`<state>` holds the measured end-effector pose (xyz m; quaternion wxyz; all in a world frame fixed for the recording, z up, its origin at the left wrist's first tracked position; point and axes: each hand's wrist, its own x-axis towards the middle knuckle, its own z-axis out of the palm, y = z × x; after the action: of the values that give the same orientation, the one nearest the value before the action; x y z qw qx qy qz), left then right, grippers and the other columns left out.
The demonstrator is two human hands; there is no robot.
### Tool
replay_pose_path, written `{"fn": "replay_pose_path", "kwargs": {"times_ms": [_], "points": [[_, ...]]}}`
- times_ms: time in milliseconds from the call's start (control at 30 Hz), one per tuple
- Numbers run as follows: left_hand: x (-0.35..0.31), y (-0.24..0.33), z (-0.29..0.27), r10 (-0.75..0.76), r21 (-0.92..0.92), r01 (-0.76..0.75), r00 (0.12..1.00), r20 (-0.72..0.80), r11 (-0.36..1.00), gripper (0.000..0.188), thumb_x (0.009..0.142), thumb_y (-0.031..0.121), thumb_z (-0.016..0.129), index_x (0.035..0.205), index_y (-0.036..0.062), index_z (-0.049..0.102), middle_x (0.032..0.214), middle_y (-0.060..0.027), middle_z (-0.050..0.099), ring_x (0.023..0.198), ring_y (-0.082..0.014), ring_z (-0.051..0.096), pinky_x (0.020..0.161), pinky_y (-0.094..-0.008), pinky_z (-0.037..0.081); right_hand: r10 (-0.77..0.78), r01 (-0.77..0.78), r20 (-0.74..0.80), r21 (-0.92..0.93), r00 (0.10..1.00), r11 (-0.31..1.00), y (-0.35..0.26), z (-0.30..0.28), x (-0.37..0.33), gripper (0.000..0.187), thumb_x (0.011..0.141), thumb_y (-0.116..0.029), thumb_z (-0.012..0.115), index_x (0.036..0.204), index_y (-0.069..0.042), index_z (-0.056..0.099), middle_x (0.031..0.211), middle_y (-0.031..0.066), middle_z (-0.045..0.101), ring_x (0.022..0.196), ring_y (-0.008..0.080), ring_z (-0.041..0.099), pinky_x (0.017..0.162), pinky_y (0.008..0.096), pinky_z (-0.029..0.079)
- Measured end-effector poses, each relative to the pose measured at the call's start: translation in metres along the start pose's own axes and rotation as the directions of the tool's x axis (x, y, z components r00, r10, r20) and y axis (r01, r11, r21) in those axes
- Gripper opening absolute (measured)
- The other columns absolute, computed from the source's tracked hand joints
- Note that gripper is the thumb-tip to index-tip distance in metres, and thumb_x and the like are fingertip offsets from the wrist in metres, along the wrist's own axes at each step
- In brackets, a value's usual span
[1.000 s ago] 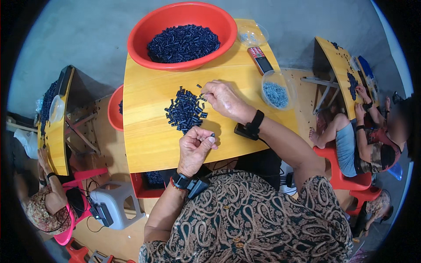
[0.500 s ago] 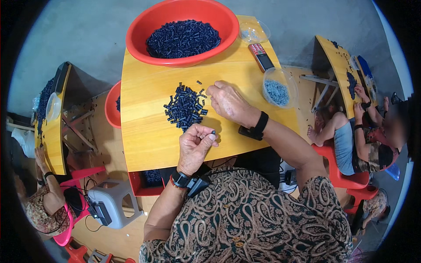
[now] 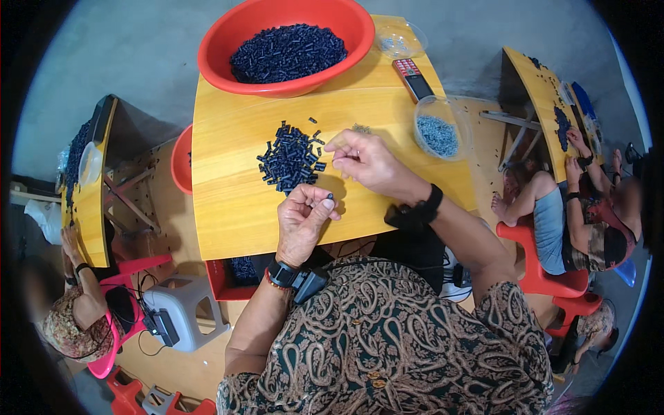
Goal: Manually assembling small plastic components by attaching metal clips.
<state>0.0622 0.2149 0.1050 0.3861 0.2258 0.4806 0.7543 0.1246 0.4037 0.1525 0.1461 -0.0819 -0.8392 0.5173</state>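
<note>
My left hand [image 3: 299, 225] is closed at the near side of the yellow table. Between its thumb and fingers is a small black plastic piece [image 3: 330, 197], one end showing. To its right and farther off, my right hand [image 3: 377, 164] has thumb and fingers pinched together; anything in them is too small to make out. A heap of the same black pieces [image 3: 289, 159] lies just beyond my left hand, with a few loose ones at its edge. Past my right hand's knuckles sits a little pile of tiny metal parts [image 3: 361, 128].
A red basin [image 3: 287, 86] full of black pieces stands at the far edge. At the right are a clear tub [image 3: 456, 153] of small metal parts, a keypad phone [image 3: 413, 79] and a clear dish [image 3: 408, 50]. People work at side tables [image 3: 536, 93] left and right.
My right hand has turned and shifted slightly right, uncovering the little pile of metal parts behind it. My left hand still grips the black piece. The whole view has shifted a little.
</note>
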Motion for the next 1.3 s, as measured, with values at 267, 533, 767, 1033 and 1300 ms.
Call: {"fn": "replay_pose_path", "kwargs": {"times_ms": [267,533,767,1033,1300], "points": [[0.002,0.001,0.001,-0.017,-0.064,0.017,1.000,-0.012,0.998,0.011,0.092,0.006,0.064,0.098,0.0008,0.057,0.084,-0.0062,0.065,0.071,-0.0115,0.063,0.068,-0.0250,0.053,0.236,-0.272,0.157,0.743,0.959,0.611,-0.005,0.009,-0.036,0.011,0.090,-0.009,0.065,0.100,-0.004,0.062,0.084,0.0012,0.062,0.074,0.0082,0.059,0.063,0.0215,0.048],[0.001,0.001,0.001,-0.020,-0.052,0.019,1.000,-0.015,0.998,0.010,0.092,0.006,0.064,0.098,0.0007,0.057,0.085,-0.0061,0.065,0.070,-0.0105,0.062,0.067,-0.0249,0.053,0.281,-0.283,0.158,0.827,0.947,0.486,-0.005,0.016,-0.038,0.013,0.090,-0.007,0.064,0.103,-0.005,0.063,0.083,0.0000,0.062,0.074,0.0075,0.058,0.064,0.0212,0.047],[0.002,0.001,0.001,-0.023,-0.023,0.022,1.000,-0.011,0.999,0.009,0.092,0.005,0.062,0.098,0.0009,0.057,0.088,-0.0071,0.065,0.071,-0.0113,0.062,0.067,-0.0249,0.054,0.251,-0.259,0.136,0.782,0.958,0.567,0.004,0.017,-0.040,0.013,0.089,-0.003,0.064,0.102,-0.004,0.065,0.093,0.0056,0.066,0.080,0.0108,0.061,0.071,0.0249,0.049],[0.002,0.001,0.000,-0.031,-0.069,0.031,1.000,0.005,0.997,0.011,0.092,0.005,0.063,0.098,-0.0001,0.056,0.091,-0.0087,0.067,0.071,-0.0102,0.062,0.068,-0.0246,0.054,0.118,-0.085,-0.039,0.487,0.992,0.870,-0.003,0.023,-0.038,0.011,0.089,-0.003,0.065,0.098,0.002,0.067,0.089,0.0046,0.069,0.081,0.0076,0.063,0.072,0.0230,0.052],[0.002,0.001,0.000,-0.032,-0.119,0.033,0.999,0.008,0.992,0.010,0.091,0.004,0.063,0.098,-0.0001,0.057,0.088,-0.0081,0.067,0.070,-0.0107,0.062,0.067,-0.0260,0.054,0.106,-0.054,-0.105,0.409,0.989,0.911,-0.012,0.027,-0.038,0.009,0.089,-0.004,0.065,0.093,0.003,0.068,0.081,0.0040,0.069,0.072,0.0065,0.063,0.064,0.0219,0.052]]}}
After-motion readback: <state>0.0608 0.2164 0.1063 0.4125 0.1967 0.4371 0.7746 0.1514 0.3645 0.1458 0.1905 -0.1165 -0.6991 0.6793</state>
